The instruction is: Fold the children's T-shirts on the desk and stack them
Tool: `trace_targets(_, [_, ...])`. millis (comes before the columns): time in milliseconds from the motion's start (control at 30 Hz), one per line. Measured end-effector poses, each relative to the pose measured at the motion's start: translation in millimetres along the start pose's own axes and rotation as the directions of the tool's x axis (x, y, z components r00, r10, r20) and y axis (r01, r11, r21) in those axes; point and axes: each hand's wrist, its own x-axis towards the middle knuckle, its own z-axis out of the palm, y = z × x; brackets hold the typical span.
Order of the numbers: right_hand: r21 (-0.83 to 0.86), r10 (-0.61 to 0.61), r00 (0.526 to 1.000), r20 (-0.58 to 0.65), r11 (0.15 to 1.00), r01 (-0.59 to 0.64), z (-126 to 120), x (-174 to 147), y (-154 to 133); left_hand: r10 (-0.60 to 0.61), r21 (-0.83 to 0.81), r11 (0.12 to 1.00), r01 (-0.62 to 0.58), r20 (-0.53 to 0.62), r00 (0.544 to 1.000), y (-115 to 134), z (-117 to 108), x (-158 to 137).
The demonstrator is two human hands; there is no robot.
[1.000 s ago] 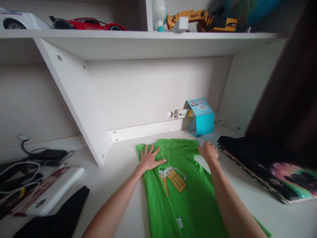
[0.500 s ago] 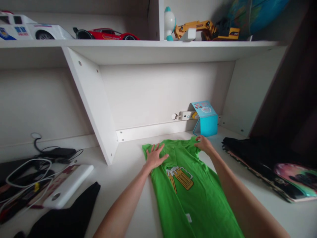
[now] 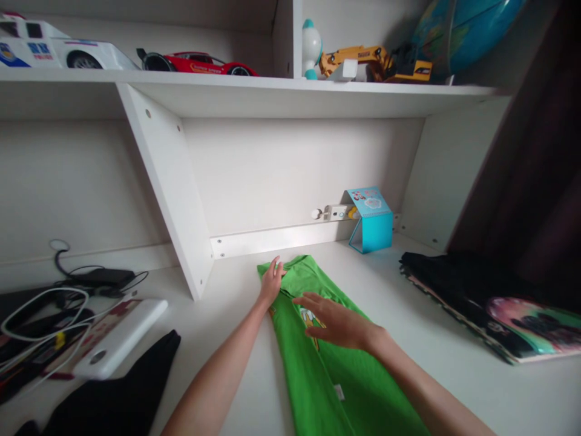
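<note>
A green T-shirt [image 3: 313,363] lies lengthwise on the white desk, its right side folded over toward the middle. Part of a yellow beer-mug print [image 3: 310,321] shows beside the fold, and a small white label [image 3: 339,392] sits lower down. My left hand [image 3: 271,284] rests at the shirt's upper left edge, touching the cloth with fingers extended and slightly apart. Over the middle of the shirt is my right hand [image 3: 338,320], palm down, open, fingers stretched to the left. Whether its palm presses on the cloth I cannot tell.
A blue desk calendar [image 3: 376,233] stands behind the shirt near a power strip [image 3: 338,212]. Folded dark clothing [image 3: 454,290] lies at right. Cables [image 3: 45,293], a white box-shaped item [image 3: 120,339] and black cloth [image 3: 118,393] lie at left. Above runs a shelf [image 3: 254,85] with toy vehicles.
The shirt's right side with its sleeve has been folded inward, covering most of the mug print. My right hand let go of the sleeve and moved left and nearer. My left hand shifted slightly left.
</note>
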Motion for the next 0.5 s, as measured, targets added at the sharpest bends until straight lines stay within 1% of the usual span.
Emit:
trace_targets(67, [0.008,0.061,0.998,-0.020,0.998,-0.061,-2,-40,15,0.015,0.035,0.999,-0.015,0.007,1.000,-2,1,1])
trace_targets(133, [-0.026,0.159,0.979,-0.124,0.986,-0.164,3,-85,36,0.027,0.085,0.996,-0.028,0.020,0.999,-3,1,1])
trace_targets(200, [-0.099,0.214,0.944,-0.249,0.964,-0.245,16,-128,57,0.037,0.125,0.991,-0.041,0.035,0.999,-2,1,1])
trace_targets(267, [-0.143,0.204,0.929,-0.308,0.956,-0.257,34,-161,70,0.043,0.171,0.984,-0.052,0.056,0.998,0,1,1])
trace_targets(300, [-0.155,0.193,0.925,-0.329,0.955,-0.254,42,-172,73,0.045,0.194,0.979,-0.057,0.067,0.997,1,1,1])
trace_targets(367, [-0.176,0.172,0.906,-0.387,0.950,-0.256,54,-183,71,0.049,0.223,0.972,-0.069,0.095,0.994,4,1,1])
trace_targets(433, [-0.206,0.157,0.869,-0.469,0.938,-0.280,58,-184,62,0.055,0.223,0.972,-0.079,0.113,0.992,8,1,1])
trace_targets(500, [-0.233,0.131,0.836,-0.533,0.927,-0.294,55,-178,53,0.069,0.209,0.973,-0.095,0.131,0.989,12,0,2])
